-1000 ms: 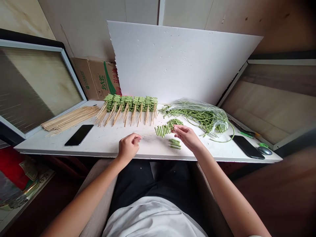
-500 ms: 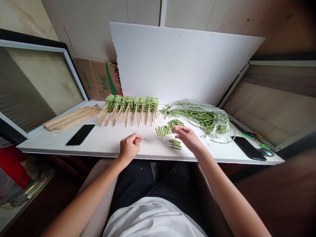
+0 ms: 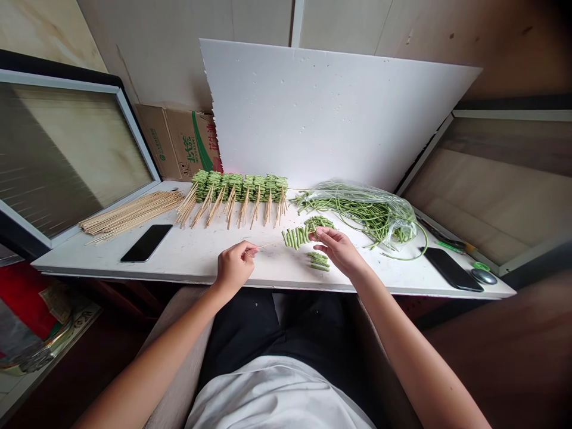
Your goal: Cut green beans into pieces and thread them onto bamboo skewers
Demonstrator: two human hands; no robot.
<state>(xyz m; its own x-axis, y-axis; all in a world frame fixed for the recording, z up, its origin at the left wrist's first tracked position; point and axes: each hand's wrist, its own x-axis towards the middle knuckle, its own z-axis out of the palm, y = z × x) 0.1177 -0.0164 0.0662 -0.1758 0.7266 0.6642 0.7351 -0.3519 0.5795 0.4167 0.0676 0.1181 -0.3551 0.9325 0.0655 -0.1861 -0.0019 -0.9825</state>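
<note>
My left hand (image 3: 236, 262) is closed around the blunt end of a thin bamboo skewer (image 3: 267, 245), held above the table and pointing right. A row of cut green bean pieces (image 3: 295, 238) sits side by side along the skewer's far part. At that far end my right hand (image 3: 336, 247) pinches a bean piece between thumb and fingers; the skewer's tip is hidden there. Just below lie several cut bean pieces (image 3: 319, 261) on the tabletop. Behind the right fingers is a small pile of cut beans (image 3: 319, 222), partly covered by the hand.
Stacked bean skewers (image 3: 241, 189) line the back, left of long whole beans (image 3: 357, 214) in a clear plastic bag. Bare bamboo skewers (image 3: 131, 213) and a phone (image 3: 146, 243) lie left. Another phone (image 3: 451, 268) and a mouse (image 3: 483, 276) are right. A white foam board (image 3: 330, 113) stands behind.
Hardly anything differs. Both hands keep their places and their hold, and the view has shifted very slightly.
</note>
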